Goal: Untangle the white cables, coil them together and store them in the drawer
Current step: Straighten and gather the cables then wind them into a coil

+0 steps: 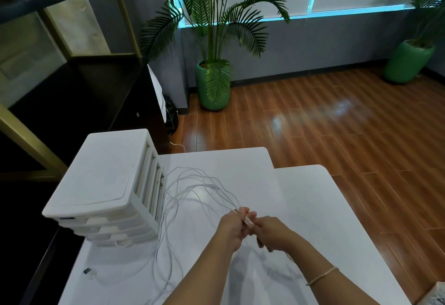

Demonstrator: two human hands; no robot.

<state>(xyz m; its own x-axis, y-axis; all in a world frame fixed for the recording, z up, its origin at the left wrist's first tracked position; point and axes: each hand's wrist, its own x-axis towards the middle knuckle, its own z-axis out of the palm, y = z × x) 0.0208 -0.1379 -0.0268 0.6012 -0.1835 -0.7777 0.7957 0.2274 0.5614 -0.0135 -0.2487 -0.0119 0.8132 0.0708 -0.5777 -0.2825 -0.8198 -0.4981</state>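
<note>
White cables (192,191) sprawl in loose loops across the white table (313,208), their long run heading from your hands up-left toward the drawer unit (108,184) and touching its side. Your left hand (234,229) and right hand (272,232) meet just above the tabletop, both pinching the gathered strands between curled fingers. Bare table lies right of your hands up to its right edge; the drawer unit hems in the left.
</note>
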